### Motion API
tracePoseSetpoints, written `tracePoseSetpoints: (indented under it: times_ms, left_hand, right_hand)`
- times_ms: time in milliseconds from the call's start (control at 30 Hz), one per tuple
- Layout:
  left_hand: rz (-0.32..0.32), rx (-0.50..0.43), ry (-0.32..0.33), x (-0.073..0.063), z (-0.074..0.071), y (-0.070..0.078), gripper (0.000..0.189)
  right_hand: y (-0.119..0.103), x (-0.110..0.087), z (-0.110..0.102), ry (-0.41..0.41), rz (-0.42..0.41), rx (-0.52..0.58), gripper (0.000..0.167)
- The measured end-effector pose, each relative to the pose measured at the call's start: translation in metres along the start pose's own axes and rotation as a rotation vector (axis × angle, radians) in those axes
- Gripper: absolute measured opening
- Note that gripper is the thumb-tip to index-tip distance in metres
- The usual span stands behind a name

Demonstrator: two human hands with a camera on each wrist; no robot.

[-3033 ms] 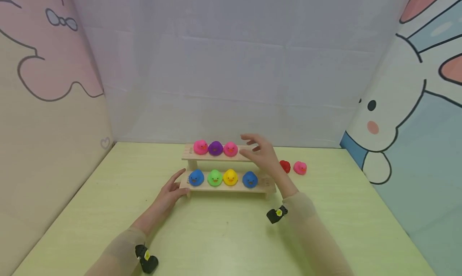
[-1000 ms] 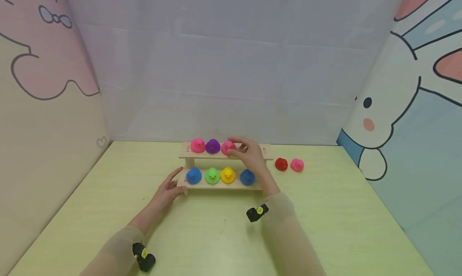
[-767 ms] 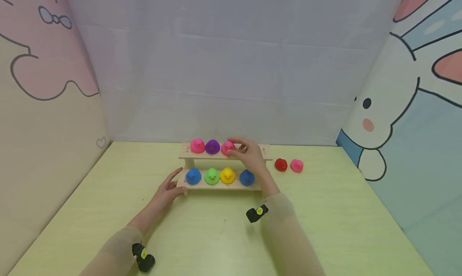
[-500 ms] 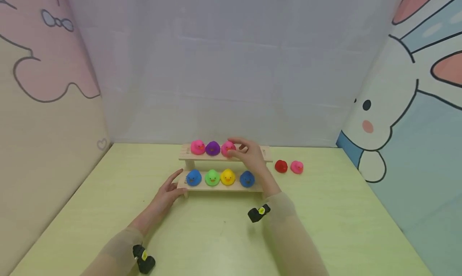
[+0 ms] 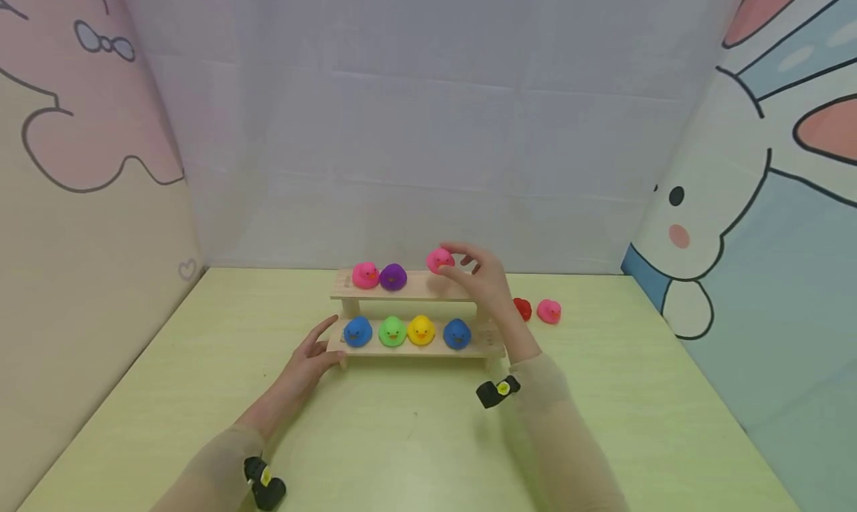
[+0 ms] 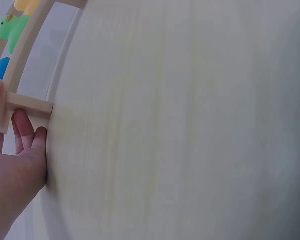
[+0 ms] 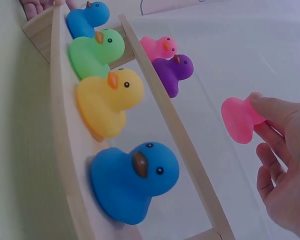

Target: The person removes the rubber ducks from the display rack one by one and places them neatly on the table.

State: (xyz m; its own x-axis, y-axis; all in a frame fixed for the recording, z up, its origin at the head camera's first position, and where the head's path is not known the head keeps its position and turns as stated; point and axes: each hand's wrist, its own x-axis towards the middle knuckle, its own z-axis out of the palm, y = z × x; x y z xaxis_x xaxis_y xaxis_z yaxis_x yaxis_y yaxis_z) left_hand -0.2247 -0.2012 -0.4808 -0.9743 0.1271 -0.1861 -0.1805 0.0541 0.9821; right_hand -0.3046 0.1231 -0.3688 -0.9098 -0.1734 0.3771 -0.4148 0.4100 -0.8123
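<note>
My right hand [image 5: 487, 280] pinches a pink rubber duck [image 5: 439, 260] between thumb and fingers. In the right wrist view this duck [image 7: 238, 120] is lifted off the upper shelf. My left hand [image 5: 311, 357] holds the left end of the two-tier wooden rack [image 5: 428, 350], thumb at the lower shelf's front and fingers by its leg [image 6: 31, 103]. Another pink duck [image 5: 365, 275] and a purple duck [image 5: 393, 277] sit on the upper tier. Along the lower tier stand a blue duck [image 5: 358, 332], a green duck [image 5: 393, 331], a yellow duck [image 5: 421, 330] and a second blue duck [image 5: 457, 334].
To the right of the rack, a red duck [image 5: 524, 309] lies on the table [image 5: 415, 452], partly behind my right forearm. Beside it is one more pink duck [image 5: 549, 311]. A pale curtain [image 5: 428, 125] hangs behind, and printed panels flank both sides.
My right hand has come left to the third duck on the upper shelf, pinched this pink duck, and raised it slightly up and to the right. My left hand stays on the rack.
</note>
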Motion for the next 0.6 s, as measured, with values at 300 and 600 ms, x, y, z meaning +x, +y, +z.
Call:
tracePoseSetpoints:
  times_ms: [300,600]
  left_hand:
    - [-0.001,0.010,-0.004,0.001,-0.001,0.000,0.076]
    - [-0.008,0.013,-0.005,-0.001,-0.001,0.000,0.075]
  right_hand:
    - [0.004,0.000,-0.020,0.037,-0.018,-0.026,0.042]
    - [0.016,-0.008,-0.042,0.059,0.020,-0.015,0.043]
